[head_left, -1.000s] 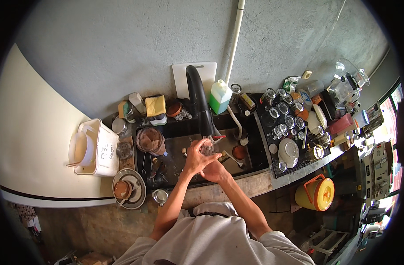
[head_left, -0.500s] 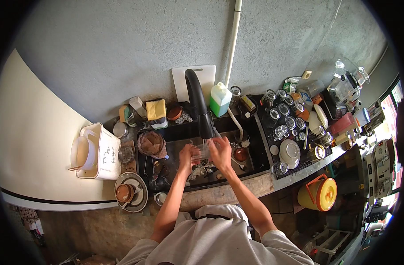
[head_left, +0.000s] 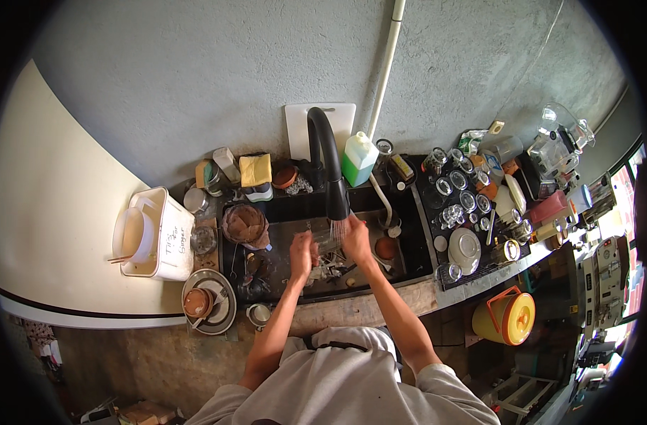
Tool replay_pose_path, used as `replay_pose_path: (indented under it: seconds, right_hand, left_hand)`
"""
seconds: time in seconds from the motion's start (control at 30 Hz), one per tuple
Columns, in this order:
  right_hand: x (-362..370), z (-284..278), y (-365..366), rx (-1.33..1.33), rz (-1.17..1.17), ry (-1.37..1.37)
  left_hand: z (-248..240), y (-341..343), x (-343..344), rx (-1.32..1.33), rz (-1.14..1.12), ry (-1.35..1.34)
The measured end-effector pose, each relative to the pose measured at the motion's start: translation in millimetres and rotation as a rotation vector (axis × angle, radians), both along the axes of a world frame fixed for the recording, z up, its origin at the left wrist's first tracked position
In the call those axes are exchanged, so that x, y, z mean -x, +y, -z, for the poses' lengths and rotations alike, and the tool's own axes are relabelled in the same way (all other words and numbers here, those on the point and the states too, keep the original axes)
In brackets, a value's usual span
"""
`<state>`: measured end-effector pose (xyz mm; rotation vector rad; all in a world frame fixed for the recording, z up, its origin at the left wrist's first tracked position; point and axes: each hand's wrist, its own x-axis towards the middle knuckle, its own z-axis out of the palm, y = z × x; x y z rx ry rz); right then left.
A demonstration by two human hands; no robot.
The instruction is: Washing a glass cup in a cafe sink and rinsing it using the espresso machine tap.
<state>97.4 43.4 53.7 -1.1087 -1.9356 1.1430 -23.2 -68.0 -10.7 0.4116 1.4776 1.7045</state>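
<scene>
Over the black sink, I hold a clear glass tilted on its side under the running faucet. My right hand is closed round one end of it, right beneath the spout. At the other end are the curled fingers of my left hand, which appear to grip the glass; its fingertips are partly hidden. Water streams down beside my right fingers. Below lie small pale utensils in the basin, blurred by the water. A brown clay bowl rests in the sink to the right.
A bag-lined container stands in the sink's left part. Stacked plates and bowls sit at left, near a white bin. Behind are a green soap jug and a sponge. Several glasses crowd the right rack.
My hands have drawn slightly apart, and more of the glass shows between them. The right hand has moved a little to the right under the stream. The whole view has shifted slightly.
</scene>
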Motion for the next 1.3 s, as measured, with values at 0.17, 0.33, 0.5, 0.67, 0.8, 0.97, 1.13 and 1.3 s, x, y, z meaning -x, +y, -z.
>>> replay_pose_path:
  seconds: [0.17, 0.33, 0.5, 0.67, 0.8, 0.97, 1.13, 1.3]
  right_hand:
    - [-18, 8, -15, -0.248, 0.082, 0.260]
    - [-54, 36, -28, 0.788, 0.207, 0.645]
    - [-41, 73, -45, 1.270, 0.202, 0.886]
    - [-20, 47, -57, 1.540, -0.100, 0.960]
    - [-22, 87, -42, 1.501, -0.112, 0.964]
    - [-19, 54, -44, 1.323, 0.047, 0.762]
    - [-28, 50, -38, 1.553, -0.316, 0.690]
    - [-22, 52, -53, 1.247, 0.156, 0.712]
  left_hand:
    - [-12, 10, 7, 0.345, 0.235, -0.444]
    - [-52, 14, -7, 0.043, 0.246, 0.445]
    - [-95, 21, -15, 0.124, 0.297, 1.016]
    - [-82, 18, -3, 0.048, 0.204, 1.087]
    - [-91, 25, -2, -0.033, 0.267, 1.031]
    - [-102, 20, 1, 0.015, 0.307, 1.003]
    - [-99, 16, 3, 0.093, 0.298, 0.962]
    - [-74, 15, 12, 0.016, 0.240, 0.800]
